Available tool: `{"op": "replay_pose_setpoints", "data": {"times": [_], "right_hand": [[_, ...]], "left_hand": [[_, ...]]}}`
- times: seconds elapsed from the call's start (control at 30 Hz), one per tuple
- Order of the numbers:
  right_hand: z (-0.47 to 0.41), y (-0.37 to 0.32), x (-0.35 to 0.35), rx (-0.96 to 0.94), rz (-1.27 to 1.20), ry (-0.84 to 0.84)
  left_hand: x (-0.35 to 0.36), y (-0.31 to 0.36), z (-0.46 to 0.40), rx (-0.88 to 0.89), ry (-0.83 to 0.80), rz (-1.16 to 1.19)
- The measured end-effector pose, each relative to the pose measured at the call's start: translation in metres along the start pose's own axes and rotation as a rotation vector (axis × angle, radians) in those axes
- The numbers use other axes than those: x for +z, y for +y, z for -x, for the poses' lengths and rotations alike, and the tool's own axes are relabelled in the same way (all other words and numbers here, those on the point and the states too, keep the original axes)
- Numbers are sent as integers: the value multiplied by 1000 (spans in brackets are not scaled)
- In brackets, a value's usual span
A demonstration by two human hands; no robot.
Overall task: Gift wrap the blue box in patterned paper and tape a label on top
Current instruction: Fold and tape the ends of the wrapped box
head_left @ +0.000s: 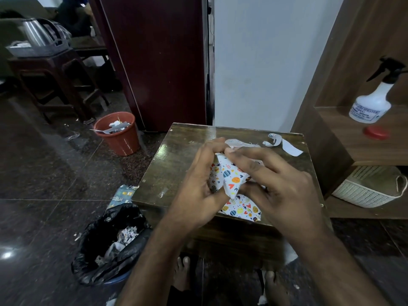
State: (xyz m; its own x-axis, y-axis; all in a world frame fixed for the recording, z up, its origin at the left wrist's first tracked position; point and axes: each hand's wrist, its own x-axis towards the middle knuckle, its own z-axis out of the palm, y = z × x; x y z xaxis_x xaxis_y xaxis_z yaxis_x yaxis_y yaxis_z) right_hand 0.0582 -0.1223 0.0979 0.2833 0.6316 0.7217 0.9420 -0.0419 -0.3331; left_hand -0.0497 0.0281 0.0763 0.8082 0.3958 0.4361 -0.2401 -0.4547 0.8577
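White patterned paper (231,176) with coloured hearts and leaves is folded around something on the small dark wooden table (176,160); the blue box is hidden under it. My left hand (198,184) grips the left side of the wrapped bundle, fingers curled over its top. My right hand (271,180) lies over the right side, with its fingertips pinching a paper fold at the top. A loose flap of the paper (240,209) spreads toward the table's near edge. A curled white paper strip (284,144) lies at the table's far right corner.
A black-lined bin (110,244) with paper scraps stands on the floor at the left of the table. An orange bucket (117,133) sits further back. At the right, a wooden shelf holds a spray bottle (373,100), a red lid (376,132) and a white basket (371,186).
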Motion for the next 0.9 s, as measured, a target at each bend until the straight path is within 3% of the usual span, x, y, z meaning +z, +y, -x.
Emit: {"op": "replay_pose_setpoints", "data": {"times": [0.17, 0.3, 0.43, 0.53, 0.63, 0.9], "right_hand": [[1, -2, -1, -135, 176, 101], [2, -1, 1, -109, 105, 58], [2, 2, 7, 15, -106, 62], [0, 5, 13, 217, -301, 69], [5, 11, 27, 410, -319, -21], [12, 12, 37, 552, -468, -284]], "left_hand": [[5, 4, 3, 1, -6, 25], [6, 6, 3, -37, 26, 101], [5, 2, 3, -10, 96, 112], [2, 0, 3, -9, 151, 131], [1, -5, 2, 72, 168, 44], [2, -4, 2, 98, 191, -91]]}}
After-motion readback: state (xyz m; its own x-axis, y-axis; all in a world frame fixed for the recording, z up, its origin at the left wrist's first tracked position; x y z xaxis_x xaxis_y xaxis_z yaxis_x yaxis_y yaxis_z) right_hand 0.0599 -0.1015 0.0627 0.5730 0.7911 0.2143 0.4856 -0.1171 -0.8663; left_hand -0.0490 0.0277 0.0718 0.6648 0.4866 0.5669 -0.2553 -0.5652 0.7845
